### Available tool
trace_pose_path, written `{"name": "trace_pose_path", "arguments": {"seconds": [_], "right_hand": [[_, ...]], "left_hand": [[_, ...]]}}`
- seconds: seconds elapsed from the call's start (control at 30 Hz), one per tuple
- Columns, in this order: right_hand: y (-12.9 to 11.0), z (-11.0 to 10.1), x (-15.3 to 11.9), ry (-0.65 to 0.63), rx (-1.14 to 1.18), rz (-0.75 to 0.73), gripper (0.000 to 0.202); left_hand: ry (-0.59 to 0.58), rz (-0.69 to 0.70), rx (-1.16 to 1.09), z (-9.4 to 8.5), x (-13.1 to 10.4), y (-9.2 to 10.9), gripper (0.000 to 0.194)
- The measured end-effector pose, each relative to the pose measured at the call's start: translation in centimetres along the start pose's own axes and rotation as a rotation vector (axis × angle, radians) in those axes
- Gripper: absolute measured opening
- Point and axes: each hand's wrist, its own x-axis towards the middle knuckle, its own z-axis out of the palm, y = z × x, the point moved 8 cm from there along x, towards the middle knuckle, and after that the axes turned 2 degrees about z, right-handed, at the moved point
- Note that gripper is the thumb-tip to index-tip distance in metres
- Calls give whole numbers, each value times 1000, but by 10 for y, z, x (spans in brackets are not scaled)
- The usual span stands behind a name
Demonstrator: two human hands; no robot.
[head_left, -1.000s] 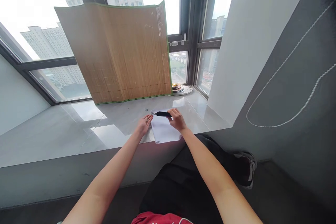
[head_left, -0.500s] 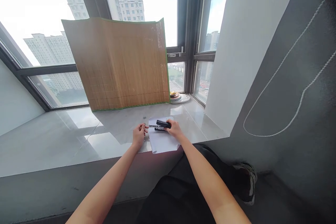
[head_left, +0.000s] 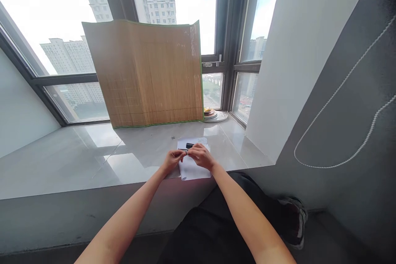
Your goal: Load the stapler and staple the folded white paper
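Observation:
My left hand [head_left: 174, 161] is closed in a pinch above the left edge of a sheet of white paper [head_left: 195, 171]. Its fingertips meet those of my right hand [head_left: 201, 156], which pinches too. Whatever small thing lies between the fingers is too small to make out. Just behind my right hand a black stapler [head_left: 189, 145] shows in part over the paper; the rest of it is covered by the hand. Small dark pieces, perhaps staples [head_left: 173, 137], lie on the sill beyond the paper.
The tiled window sill [head_left: 133, 148] has its front edge near my wrists. A bamboo mat [head_left: 154, 74] with green edging leans on the window. Stacked round pieces [head_left: 213, 115] sit in the corner. A bead cord [head_left: 328, 167] hangs at the right.
My right hand has let go of the stapler and come left to meet my left fingertips. My left hand has shifted slightly right and nearer. The view has turned a little left.

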Motion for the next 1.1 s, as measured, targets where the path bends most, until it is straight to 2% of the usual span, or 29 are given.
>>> {"name": "trace_pose_path", "arguments": {"seconds": [0.17, 0.33, 0.47, 0.53, 0.6, 0.63, 0.67, 0.73, 0.8, 0.87, 1.1], "right_hand": [[-5, -4, -1, 26, -10, -48, 15], [-17, -1, -2, 20, -6, -128, 14], [-13, -5, -1, 52, 70, -106, 21], [8, -23, -2, 161, 80, 20, 23], [43, -52, -10, 304, -7, 267, 22], [64, -65, -17, 334, -92, 428, 21], [86, -74, -26, 311, -193, 607, 19], [124, -86, -49, 160, -380, 942, 18], [149, -90, -69, 18, -477, 1146, 21], [163, -88, -78, -42, -493, 1211, 23], [193, -66, -80, -104, -504, 1244, 37]], "left_hand": [[-45, 21, 34, 5, -1, 0, 69], [-64, 34, 40, 8, -2, 10, 72], [-44, -12, -10, 6, -3, 12, 67], [24, -53, -48, 0, -4, 8, 66], [97, -90, -65, -8, -5, 1, 66], [127, -106, -70, -11, -5, -3, 67], [153, -119, -75, -14, -5, -7, 67], [186, -135, -89, -17, -5, -13, 65], [194, -138, -95, -18, -4, -16, 63], [186, -138, -95, -17, -4, -17, 63], [199, -147, -81, -19, -3, -21, 62]]}}
